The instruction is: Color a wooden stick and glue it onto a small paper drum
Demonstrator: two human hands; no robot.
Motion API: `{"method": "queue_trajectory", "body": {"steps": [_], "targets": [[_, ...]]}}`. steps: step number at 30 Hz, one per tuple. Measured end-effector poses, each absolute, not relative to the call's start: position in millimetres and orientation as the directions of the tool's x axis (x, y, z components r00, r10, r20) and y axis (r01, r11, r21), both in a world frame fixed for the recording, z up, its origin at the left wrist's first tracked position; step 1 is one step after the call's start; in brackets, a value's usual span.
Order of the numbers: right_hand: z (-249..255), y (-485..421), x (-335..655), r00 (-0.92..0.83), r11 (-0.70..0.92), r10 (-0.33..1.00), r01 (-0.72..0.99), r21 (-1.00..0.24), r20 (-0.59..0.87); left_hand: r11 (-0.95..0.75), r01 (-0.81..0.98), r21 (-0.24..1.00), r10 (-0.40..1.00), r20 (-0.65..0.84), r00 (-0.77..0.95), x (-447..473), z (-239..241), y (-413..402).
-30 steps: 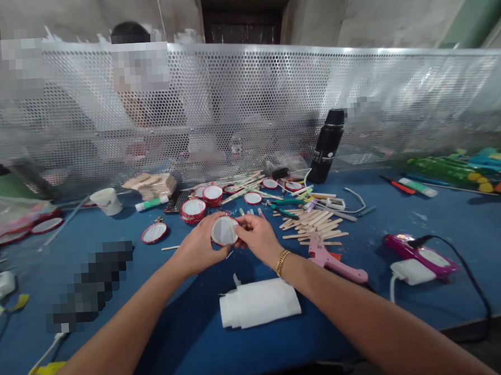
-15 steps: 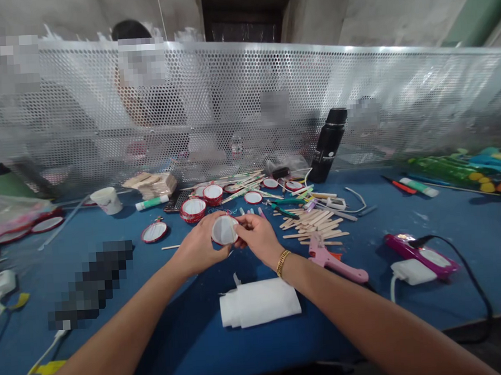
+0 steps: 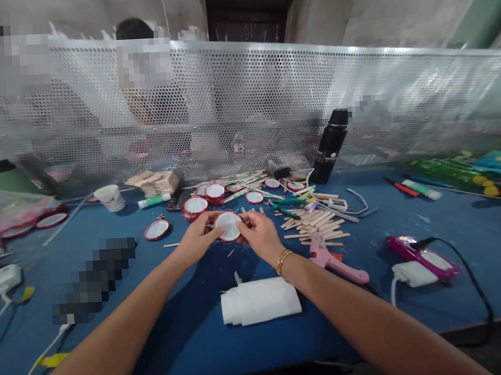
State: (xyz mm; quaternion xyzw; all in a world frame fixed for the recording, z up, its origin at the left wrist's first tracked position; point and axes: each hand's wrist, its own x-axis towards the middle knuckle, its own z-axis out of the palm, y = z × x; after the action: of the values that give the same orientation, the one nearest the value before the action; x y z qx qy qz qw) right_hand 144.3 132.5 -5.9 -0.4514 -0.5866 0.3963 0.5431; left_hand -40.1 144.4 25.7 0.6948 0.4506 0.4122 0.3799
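Note:
Between my two hands is a small round disc (image 3: 228, 224) with a red rim and a white, partly see-through face, lifted above the blue table. My left hand (image 3: 200, 235) grips its left edge, thumb on the face. On the right edge, the thumb of my right hand (image 3: 259, 232) presses the face; the fingers curl behind, partly hidden. Below my hands lies a folded white cloth (image 3: 262, 301). A similar red-rimmed disc (image 3: 156, 230) rests to the left. Stacks of such discs (image 3: 195, 206) stand just behind my left hand.
Wooden sticks (image 3: 315, 223) and a pink glue gun (image 3: 336, 261) lie right of my hands. Green-handled pliers (image 3: 287, 208) are behind them. A black bottle (image 3: 331, 147) stands before the perforated metal screen (image 3: 246, 98). A paper cup (image 3: 109, 199) and a purple device (image 3: 422, 257) flank the sides.
My left thumb has moved from below the disc onto its face. The right thumb also presses on it now, and the disc has turned slightly and shifted a little right and up.

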Motion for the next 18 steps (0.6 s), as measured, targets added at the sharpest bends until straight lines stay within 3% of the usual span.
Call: {"method": "queue_trajectory", "body": {"steps": [4, 8, 13, 18], "targets": [[-6.3, 133.5, 144.9, -0.053, 0.307, 0.952, 0.175, -0.936, 0.302, -0.118, 0.248, 0.961, 0.979, 0.07, 0.192, -40.4, 27.7, 147.4], [-5.1, 138.1, 152.8, -0.078, 0.359, 0.932, 0.328, -0.874, 0.353, -0.098, 0.188, 0.977, 0.992, 0.08, 0.101, -46.5, 31.5, 150.5], [-3.9, 144.8, 168.2, -0.148, 0.448, 0.874, 0.612, -0.652, 0.462, -0.097, 0.1, 0.99, 0.995, 0.098, 0.003, -53.8, 34.4, 155.4], [-5.5, 152.1, 162.9, -0.324, 0.505, 0.843, 0.751, -0.425, 0.429, -0.078, 0.073, 0.994, 0.997, 0.078, 0.016, -48.5, 31.6, 153.4]]}}
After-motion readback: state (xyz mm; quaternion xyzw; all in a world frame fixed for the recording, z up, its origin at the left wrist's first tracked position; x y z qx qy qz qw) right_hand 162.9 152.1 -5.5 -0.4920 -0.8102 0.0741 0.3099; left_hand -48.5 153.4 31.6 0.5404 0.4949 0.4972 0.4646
